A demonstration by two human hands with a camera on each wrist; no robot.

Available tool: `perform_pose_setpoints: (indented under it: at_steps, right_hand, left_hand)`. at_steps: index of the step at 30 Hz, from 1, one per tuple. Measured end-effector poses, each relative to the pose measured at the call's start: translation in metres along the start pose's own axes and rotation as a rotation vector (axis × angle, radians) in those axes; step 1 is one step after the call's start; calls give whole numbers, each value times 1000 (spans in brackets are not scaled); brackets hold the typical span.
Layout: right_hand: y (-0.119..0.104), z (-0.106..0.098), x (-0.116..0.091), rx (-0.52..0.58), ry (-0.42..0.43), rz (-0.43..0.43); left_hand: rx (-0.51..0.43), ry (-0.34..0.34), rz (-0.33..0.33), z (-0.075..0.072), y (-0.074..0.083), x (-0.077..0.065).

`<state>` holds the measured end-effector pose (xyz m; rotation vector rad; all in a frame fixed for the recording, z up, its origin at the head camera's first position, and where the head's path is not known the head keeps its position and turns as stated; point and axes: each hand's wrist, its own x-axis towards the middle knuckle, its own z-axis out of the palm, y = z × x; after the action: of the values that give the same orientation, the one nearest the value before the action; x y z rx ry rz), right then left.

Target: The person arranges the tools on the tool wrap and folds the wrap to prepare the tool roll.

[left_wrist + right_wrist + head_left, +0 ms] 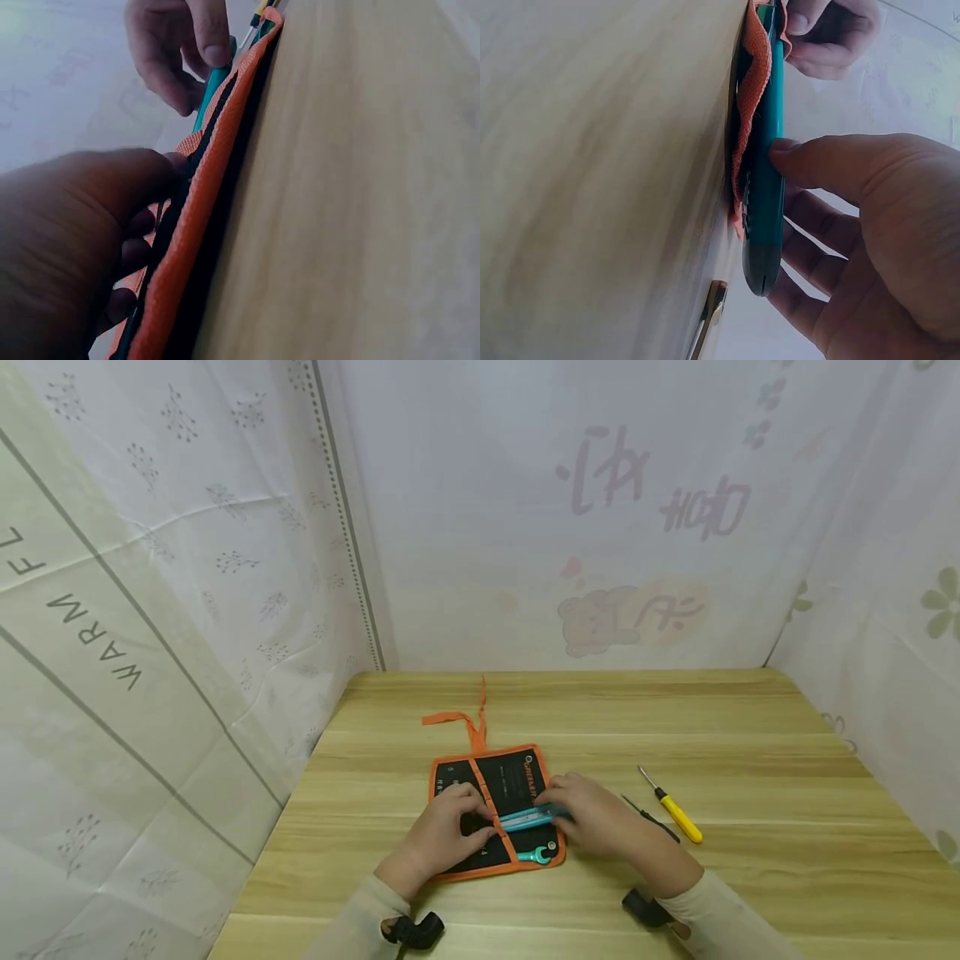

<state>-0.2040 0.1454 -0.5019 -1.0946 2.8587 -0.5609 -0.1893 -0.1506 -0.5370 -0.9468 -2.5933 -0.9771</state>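
A black tool pouch (501,777) with orange trim lies unfolded on the table. My right hand (596,814) grips a teal utility knife (525,818), thumb on one side and fingers on the other. The knife's far end is tucked into a pocket under the orange band, so that end is hidden. At that band, my left hand (442,837) pinches the pocket's edge between thumb and fingers; the left wrist view shows the thumb against the black cloth (214,124). A small green open-end wrench (536,856) sits in a pocket nearer me.
To the right of the pouch lie a yellow-handled screwdriver (681,820) and a thin dark tool (651,818). Orange tie straps (477,735) stretch from the pouch's far edge over the wooden table (360,760). Printed curtains (562,527) hang around the table.
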Motion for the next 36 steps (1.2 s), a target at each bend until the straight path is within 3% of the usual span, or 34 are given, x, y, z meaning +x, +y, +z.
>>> perform_pose_setpoints:
  at_steps: [7, 17, 23, 36]
  right_hand:
    - [-2, 0, 4, 17, -12, -30]
    - [-7, 4, 13, 31, 30, -110]
    - [-14, 5, 18, 69, 9, -133]
    - [-15, 3, 19, 22, -33, -66]
  left_hand:
    - [15, -52, -49, -1, -2, 0]
    - [23, -42, -47, 2, -4, 1]
    - [10, -40, -53, 0, -1, 1]
    - [20, -44, -26, -1, -1, 0]
